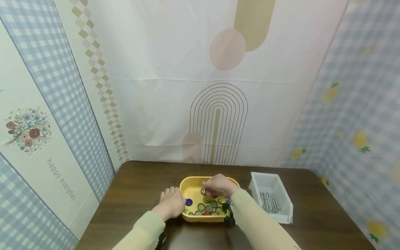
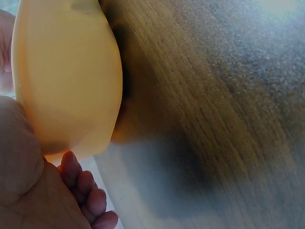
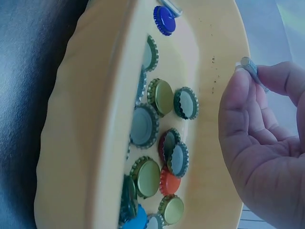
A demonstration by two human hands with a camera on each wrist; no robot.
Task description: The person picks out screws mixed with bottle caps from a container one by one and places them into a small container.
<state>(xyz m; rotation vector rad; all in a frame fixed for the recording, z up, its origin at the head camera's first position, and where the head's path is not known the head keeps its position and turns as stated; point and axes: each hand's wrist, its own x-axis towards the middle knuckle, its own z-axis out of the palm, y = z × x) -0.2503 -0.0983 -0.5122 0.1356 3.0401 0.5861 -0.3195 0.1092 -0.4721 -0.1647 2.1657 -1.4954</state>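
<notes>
My right hand [image 1: 218, 185] is above the yellow tray [image 1: 187, 187], pinching a silver bolt [image 3: 249, 66] between thumb and fingertips. The bolt's threaded end sticks out past the fingers. At the tray's left end, my left hand [image 1: 172, 203] holds the rim and outer wall, its fingers outside the wall. Several bottle caps [image 3: 145, 177] in gold, green, blue and red lie in the tray, some face down. A blue cap [image 1: 189, 202] lies near the left hand, and beside it another metal piece [image 3: 171, 7] shows only partly.
Right of the yellow tray stands a white bin [image 1: 260, 182] with several long bolts [image 1: 269, 202] inside. Everything stands on a dark wooden table [image 1: 140, 180], with a patterned cloth [image 1: 156, 114] hanging behind it.
</notes>
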